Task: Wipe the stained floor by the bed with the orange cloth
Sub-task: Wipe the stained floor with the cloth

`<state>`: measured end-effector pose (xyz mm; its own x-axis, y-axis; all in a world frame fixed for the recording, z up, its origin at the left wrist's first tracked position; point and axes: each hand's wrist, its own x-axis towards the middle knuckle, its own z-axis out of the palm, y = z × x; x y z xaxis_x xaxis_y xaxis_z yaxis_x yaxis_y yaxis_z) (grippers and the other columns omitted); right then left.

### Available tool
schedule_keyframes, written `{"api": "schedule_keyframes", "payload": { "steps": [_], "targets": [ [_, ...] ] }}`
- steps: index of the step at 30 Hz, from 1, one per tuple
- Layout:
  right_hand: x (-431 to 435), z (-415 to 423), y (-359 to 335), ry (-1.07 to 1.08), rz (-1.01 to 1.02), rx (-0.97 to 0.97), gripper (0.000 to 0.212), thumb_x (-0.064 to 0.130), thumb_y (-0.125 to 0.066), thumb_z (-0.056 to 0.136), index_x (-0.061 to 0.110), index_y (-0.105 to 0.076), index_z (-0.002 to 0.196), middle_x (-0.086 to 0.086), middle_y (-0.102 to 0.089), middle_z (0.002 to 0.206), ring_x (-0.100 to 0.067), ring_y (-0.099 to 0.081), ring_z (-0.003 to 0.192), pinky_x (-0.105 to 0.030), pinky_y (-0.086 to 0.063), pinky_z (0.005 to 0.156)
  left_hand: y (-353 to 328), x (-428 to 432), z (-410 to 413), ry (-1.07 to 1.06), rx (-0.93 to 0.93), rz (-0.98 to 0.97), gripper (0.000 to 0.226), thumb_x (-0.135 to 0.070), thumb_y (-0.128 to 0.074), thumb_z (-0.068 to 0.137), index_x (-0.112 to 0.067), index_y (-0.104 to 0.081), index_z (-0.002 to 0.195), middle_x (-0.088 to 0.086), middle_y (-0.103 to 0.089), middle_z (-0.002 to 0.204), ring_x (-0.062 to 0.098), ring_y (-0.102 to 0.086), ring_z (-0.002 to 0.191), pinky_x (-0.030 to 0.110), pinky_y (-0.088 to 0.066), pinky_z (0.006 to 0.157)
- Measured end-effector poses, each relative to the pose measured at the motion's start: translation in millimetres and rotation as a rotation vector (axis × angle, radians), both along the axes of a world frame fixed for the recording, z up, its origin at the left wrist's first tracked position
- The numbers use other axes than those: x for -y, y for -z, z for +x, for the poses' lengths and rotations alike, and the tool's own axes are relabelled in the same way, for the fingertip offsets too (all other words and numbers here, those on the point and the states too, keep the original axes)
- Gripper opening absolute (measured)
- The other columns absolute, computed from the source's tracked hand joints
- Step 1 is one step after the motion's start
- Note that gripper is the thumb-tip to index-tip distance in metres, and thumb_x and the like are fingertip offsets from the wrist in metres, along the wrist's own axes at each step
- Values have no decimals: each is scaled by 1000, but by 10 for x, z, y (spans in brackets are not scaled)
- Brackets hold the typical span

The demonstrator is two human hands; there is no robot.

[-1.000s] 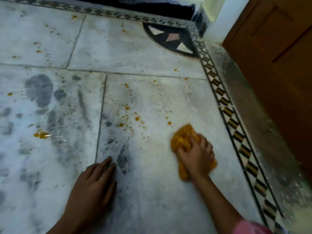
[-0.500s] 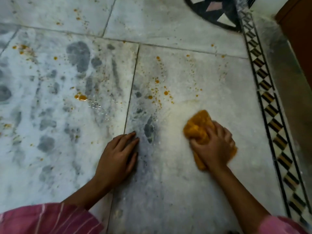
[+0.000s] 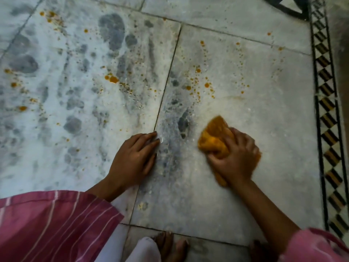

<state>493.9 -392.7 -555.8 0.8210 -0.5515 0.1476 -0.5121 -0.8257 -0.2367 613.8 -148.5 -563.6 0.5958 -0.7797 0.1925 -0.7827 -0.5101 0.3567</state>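
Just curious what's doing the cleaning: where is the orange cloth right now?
In the head view, the orange cloth is bunched in the right hand on the right-hand marble tile, between the left hand and the patterned border strip.

Single view: head-worn wide-angle cam, pointed steeply down at the marble floor (image 3: 236, 195), close range. Left hand (image 3: 133, 159) and right hand (image 3: 236, 157) gripping the orange cloth (image 3: 213, 133) sit mid-frame, person's toes (image 3: 170, 244) at bottom edge, patterned border strip (image 3: 326, 110) down the right side.
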Motion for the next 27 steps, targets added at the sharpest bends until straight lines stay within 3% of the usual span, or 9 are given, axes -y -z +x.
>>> {"api": "schedule_keyframes", "payload": {
  "steps": [3,8,10,12,16,18,23,25,27],
  "targets": [
    [-573,299,14,-36,40,-5,67,62,-48,52,30,-66,108,-3,-59,125,-34,-47,109,-45,-39,88,-13,-7,-13,-16,1,6,37,-24,-49,88,-3,-65,115,15,-60,124,32,-56,105,38,-44,87],
    [-445,-733,29,-806,19,-32,65,64,-59,57,34,-53,115,0,-49,131,-31,-44,113,-42,-30,91,-15,-67,-23,-25,-29,-11,35,-22,-49,90,-3,-65,114,13,-59,125,30,-56,107,37,-45,88],
    [14,-782,3,-736,-34,-14,68,63,-59,55,32,-53,115,-1,-48,128,-32,-45,110,-45,-32,89,-16,-102,-38,-31,-40,-18,34,-22,-48,90,-4,-66,113,13,-60,125,30,-56,107,36,-45,87],
    [265,-461,-16,-478,-32,-17,69,63,-55,55,28,-58,115,-6,-54,124,-37,-49,107,-49,-37,86,-11,-160,-58,-18,-48,-17,36,-23,-47,90,-3,-65,114,14,-59,125,31,-56,109,36,-44,89],
    [-247,591,-53,65,70,-38,70,63,-50,55,29,-64,115,-4,-56,129,-38,-48,112,-47,-36,89,-29,-263,-123,-20,-52,-26,37,-23,-46,90,-2,-65,114,14,-59,125,31,-55,111,38,-45,92],
    [-679,741,-34,-27,88,-48,68,61,-52,54,30,-65,113,-5,-56,129,-38,-48,113,-49,-38,90,-47,-261,-135,-24,-57,-16,38,-24,-46,89,-3,-65,114,15,-59,124,30,-53,111,36,-42,92],
    [-561,-288,63,-709,37,-42,65,64,-54,56,35,-55,113,-2,-52,130,-31,-42,116,-42,-31,93,-17,-310,-25,-18,-99,10,38,-26,-48,88,-7,-64,117,10,-58,128,27,-54,113,37,-45,90],
    [-126,-424,33,-699,-18,-19,67,63,-56,52,34,-53,112,-2,-53,128,-32,-45,111,-41,-32,89,10,-334,9,-4,-98,10,37,-27,-49,90,-8,-63,119,8,-57,129,26,-54,113,37,-47,90],
    [198,-188,17,-460,-20,-16,69,62,-53,52,31,-57,114,-6,-59,123,-33,-48,106,-43,-35,86,9,-310,30,0,-97,11,37,-27,-48,91,-8,-63,119,8,-58,128,26,-54,113,37,-47,89]
  ]
}}
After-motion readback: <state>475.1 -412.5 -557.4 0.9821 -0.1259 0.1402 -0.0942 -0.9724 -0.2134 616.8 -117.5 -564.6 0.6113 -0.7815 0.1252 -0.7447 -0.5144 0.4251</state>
